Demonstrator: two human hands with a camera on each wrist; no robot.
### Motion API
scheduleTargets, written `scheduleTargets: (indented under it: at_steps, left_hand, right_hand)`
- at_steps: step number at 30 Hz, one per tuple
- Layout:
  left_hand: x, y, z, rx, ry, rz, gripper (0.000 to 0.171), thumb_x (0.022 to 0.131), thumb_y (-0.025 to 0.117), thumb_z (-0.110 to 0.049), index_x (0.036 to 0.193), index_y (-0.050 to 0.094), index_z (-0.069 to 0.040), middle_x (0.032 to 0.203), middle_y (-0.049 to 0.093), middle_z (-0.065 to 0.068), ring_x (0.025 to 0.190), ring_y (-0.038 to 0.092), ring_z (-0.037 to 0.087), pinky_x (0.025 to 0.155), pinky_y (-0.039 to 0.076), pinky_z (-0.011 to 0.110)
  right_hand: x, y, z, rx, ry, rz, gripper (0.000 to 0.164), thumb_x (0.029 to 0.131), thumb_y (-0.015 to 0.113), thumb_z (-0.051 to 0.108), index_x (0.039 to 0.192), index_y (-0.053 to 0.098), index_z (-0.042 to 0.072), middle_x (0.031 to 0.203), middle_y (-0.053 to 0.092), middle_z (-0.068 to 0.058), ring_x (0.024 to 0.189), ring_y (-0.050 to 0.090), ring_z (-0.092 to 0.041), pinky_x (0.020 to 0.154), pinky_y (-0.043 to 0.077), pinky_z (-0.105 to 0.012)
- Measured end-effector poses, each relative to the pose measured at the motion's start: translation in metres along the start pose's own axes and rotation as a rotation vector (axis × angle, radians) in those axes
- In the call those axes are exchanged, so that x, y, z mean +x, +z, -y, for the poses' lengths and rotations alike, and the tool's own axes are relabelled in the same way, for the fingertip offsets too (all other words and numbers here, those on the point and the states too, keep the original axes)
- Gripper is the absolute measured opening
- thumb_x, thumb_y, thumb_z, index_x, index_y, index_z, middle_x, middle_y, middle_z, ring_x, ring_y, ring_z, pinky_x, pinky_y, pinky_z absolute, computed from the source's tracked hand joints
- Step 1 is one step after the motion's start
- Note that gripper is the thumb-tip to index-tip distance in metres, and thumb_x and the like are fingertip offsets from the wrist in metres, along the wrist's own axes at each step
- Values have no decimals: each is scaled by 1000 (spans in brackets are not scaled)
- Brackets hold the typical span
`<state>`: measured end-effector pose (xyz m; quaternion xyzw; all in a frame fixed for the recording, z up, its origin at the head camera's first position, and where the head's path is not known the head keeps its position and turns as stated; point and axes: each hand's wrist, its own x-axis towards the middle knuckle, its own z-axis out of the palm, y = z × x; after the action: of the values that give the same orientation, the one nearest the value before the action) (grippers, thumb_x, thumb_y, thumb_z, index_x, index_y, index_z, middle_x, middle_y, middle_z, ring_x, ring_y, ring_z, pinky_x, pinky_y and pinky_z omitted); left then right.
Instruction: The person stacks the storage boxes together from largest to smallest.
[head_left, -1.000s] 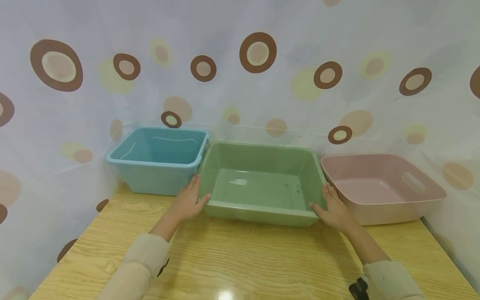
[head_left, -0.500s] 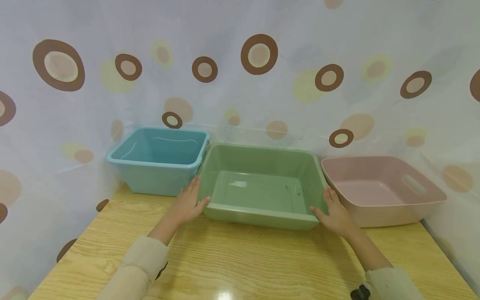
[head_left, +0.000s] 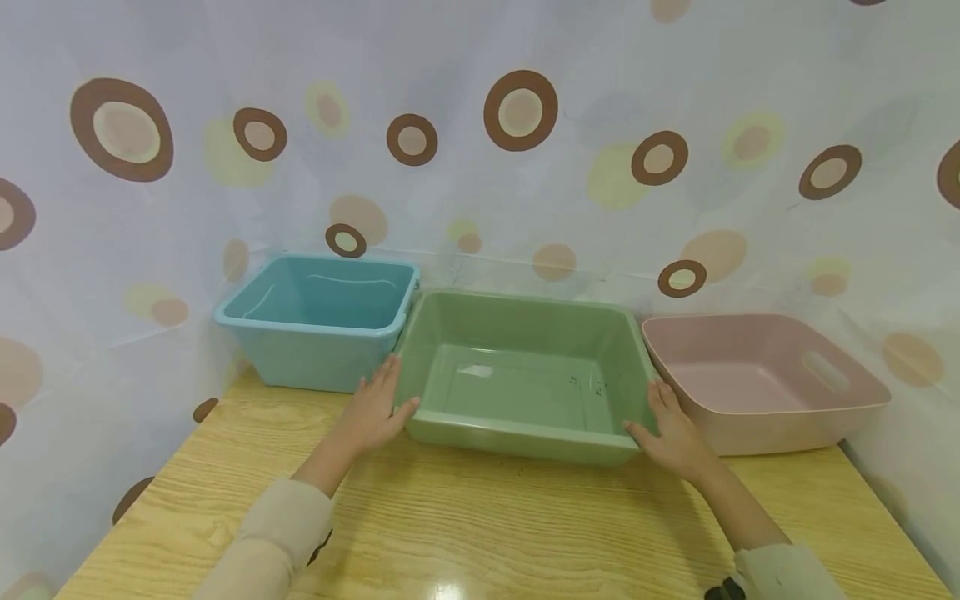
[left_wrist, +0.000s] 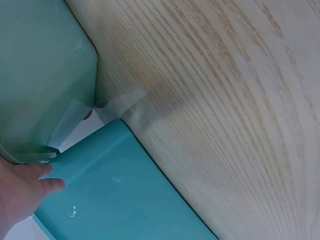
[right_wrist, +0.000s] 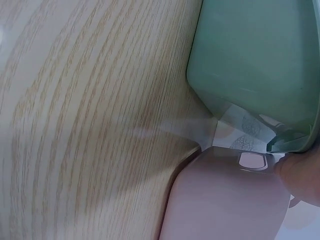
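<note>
A pale green rectangular basin (head_left: 517,383) stands on the table between two other containers. My left hand (head_left: 371,412) holds its front left corner, fingers along the outer side and thumb at the rim. At the front right corner, my right hand (head_left: 671,433) holds the basin likewise, its thumb over the rim. In the left wrist view, fingers (left_wrist: 42,175) of that hand lie between the green rim and a blue tub (left_wrist: 120,190). The right wrist view shows part of the right hand (right_wrist: 302,175) at the green rim, beside a pink bin (right_wrist: 220,200).
The blue tub (head_left: 315,354) stands close on the left of the basin, and the pink bin (head_left: 787,429) with a handle slot on its right. Behind them hangs a spotted curtain (head_left: 480,200). Bare wood of the table (head_left: 495,533) shows in front.
The head view has shifted slightly. The green basin and both hands seem to have come a little nearer to me, most at the right front corner. Both hands keep their places on the basin.
</note>
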<state>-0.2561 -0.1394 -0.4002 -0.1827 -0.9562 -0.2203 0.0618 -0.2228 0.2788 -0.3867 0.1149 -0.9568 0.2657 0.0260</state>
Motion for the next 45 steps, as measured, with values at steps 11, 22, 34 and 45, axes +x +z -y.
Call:
scheduleTargets:
  at_steps: [11,22,34,45]
  left_hand:
    - [-3,-1,-3,1,14,-9,72,96,42,-34,142,14,14,151,13,29,138,20,43,109,17,62]
    - [-8,-2,-5,20,28,6,72,97,41,-34,142,14,15,150,13,30,137,21,44,109,17,62]
    - [-19,-1,-3,25,38,-17,71,96,43,-33,141,16,15,150,14,31,137,21,47,109,19,62]
    - [-21,-6,-2,34,54,13,75,94,45,-39,143,18,10,151,14,27,139,16,45,113,17,56]
  right_hand:
    - [-5,2,-1,11,15,-4,85,92,50,34,141,3,-17,150,-2,-34,138,-2,-49,107,12,-65]
    - [-13,2,1,13,6,-21,84,92,51,32,142,3,-16,151,-2,-32,139,-1,-49,106,14,-66]
    - [-15,4,4,8,-1,-27,84,92,51,32,142,4,-16,150,-3,-33,139,-1,-48,107,13,-65]
    - [-20,-2,9,6,-16,8,89,91,54,36,141,3,-17,149,-3,-36,137,-4,-52,107,8,-67]
